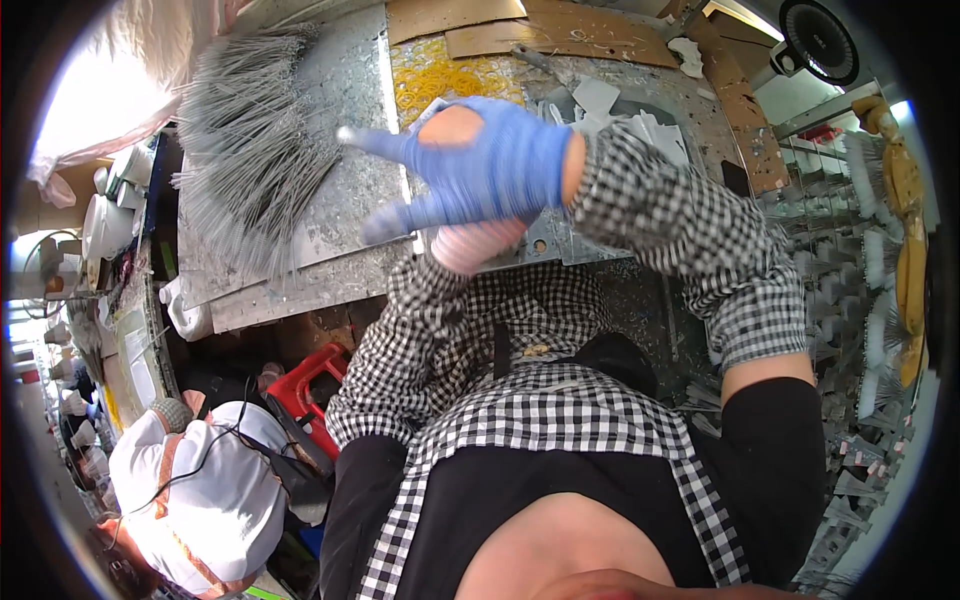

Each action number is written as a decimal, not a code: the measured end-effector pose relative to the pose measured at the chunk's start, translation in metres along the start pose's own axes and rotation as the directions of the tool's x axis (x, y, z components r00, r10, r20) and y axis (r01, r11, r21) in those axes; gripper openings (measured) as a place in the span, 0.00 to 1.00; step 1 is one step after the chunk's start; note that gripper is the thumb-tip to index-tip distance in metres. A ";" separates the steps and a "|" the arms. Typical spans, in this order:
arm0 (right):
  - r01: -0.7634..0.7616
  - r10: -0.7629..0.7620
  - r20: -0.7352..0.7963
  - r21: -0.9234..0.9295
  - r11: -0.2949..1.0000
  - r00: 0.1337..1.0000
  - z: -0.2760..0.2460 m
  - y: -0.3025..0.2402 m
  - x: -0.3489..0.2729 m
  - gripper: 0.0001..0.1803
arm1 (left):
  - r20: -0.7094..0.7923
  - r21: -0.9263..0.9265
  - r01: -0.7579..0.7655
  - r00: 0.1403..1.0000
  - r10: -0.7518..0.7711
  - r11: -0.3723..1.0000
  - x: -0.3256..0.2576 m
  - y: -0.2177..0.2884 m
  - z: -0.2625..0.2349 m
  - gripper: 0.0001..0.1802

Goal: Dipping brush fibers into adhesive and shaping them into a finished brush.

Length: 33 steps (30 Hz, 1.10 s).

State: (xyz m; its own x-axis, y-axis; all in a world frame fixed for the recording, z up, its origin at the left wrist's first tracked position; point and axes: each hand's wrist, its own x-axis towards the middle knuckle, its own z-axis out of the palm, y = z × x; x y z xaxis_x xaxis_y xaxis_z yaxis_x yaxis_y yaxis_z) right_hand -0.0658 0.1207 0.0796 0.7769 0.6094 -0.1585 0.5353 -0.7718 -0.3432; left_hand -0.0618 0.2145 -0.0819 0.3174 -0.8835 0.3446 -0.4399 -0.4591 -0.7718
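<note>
My right hand (490, 160), in a blue knit glove, is raised over the workbench with fingers stretched out to the left and spread apart. Nothing shows between them, though they are slightly smeared by motion. Bare skin appears in a gap in the blue. Under it is my left hand (478, 243) in a pale pink glove; its fingers are hidden behind the right hand. Left of both hands lies a large pile of thin grey wire-like strands (255, 150). Just beyond them is a heap of yellow rubber bands (450, 78).
Cardboard sheets (570, 42) lie along the bench's far edge. White scraps (597, 97) lie behind my right wrist. A black fan (818, 40) stands at the far right, beside racks of bristly pieces (865, 250). A red plastic stool (318, 395) and a co-worker (200, 490) are at lower left.
</note>
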 end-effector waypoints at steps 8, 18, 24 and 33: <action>0.835 -0.779 -0.395 -0.052 0.548 0.487 -0.004 0.001 0.032 0.42 | 0.117 0.856 -0.146 0.989 0.090 0.495 -0.046 0.013 0.030 0.35; 0.700 -0.670 -0.325 -0.036 0.714 0.667 0.012 0.011 0.042 0.48 | 0.651 0.261 -0.389 0.747 -0.137 -0.884 -0.048 0.017 0.033 0.29; 0.702 -0.466 -0.631 0.181 0.688 0.620 0.006 0.028 0.024 0.51 | 0.410 -0.892 0.199 0.733 -0.542 -0.406 -0.009 -0.024 -0.002 0.25; 0.275 0.220 -0.682 0.538 0.797 0.697 0.202 0.072 -0.017 0.61 | 0.592 -0.742 0.066 0.532 -0.605 -0.667 -0.007 -0.007 -0.040 0.25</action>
State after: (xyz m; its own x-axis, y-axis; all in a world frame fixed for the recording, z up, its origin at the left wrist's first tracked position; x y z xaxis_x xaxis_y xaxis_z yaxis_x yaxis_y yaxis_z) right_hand -0.1075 0.0913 -0.1291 0.8854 0.1313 0.4458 0.4622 -0.3495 -0.8150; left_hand -0.0949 0.2206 -0.0573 0.9327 -0.1363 0.3340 -0.3085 0.1787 0.9343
